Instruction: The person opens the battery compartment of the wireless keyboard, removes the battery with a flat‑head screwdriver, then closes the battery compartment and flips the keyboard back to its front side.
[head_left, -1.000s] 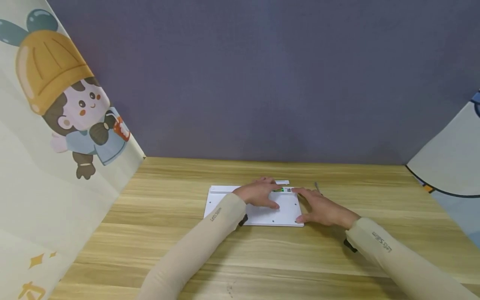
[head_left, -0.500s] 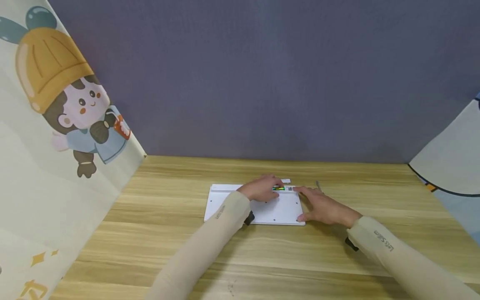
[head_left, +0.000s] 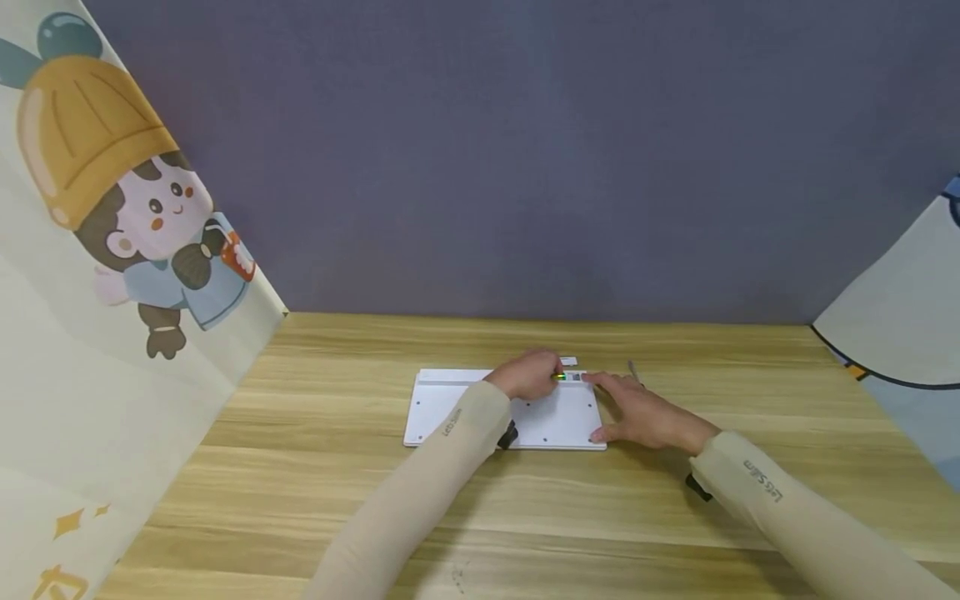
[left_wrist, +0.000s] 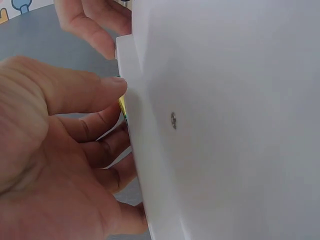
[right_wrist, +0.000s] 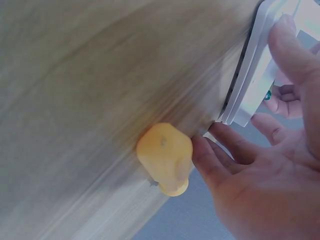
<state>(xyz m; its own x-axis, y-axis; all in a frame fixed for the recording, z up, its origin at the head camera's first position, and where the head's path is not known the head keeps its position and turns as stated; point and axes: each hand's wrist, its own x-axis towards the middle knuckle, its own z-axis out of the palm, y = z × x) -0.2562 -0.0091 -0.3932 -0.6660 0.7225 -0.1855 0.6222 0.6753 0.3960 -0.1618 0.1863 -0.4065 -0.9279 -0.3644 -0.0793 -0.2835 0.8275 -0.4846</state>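
A white keyboard (head_left: pixel 555 425) lies face down on the table, small screws dotting its underside. Along its far edge runs a raised ridge with an uncovered battery slot at the right. My left hand (head_left: pixel 527 375) is at that slot, thumb and curled fingers pinching a yellow-green battery (head_left: pixel 560 377); a yellow sliver of the battery (left_wrist: pixel 122 106) shows below the thumb in the left wrist view. My right hand (head_left: pixel 641 414) spans the keyboard's right end. Its thumb (right_wrist: pixel 286 31) presses near the front corner, the index finger touches the ridge's end, and other fingers rest on the table.
Just behind the keyboard lies a small white cover (head_left: pixel 570 362). A thin grey shaft (head_left: pixel 633 368) sticks out beyond my right hand, and a yellow-orange handle-like thing (right_wrist: pixel 166 156) sits beside its fingers. A dark grey panel (head_left: pixel 540 167) rises behind the table.
My left thumb has drawn in from over the keyboard's underside to the slot, and the left fingers have curled in at the battery. The right hand holds its place.
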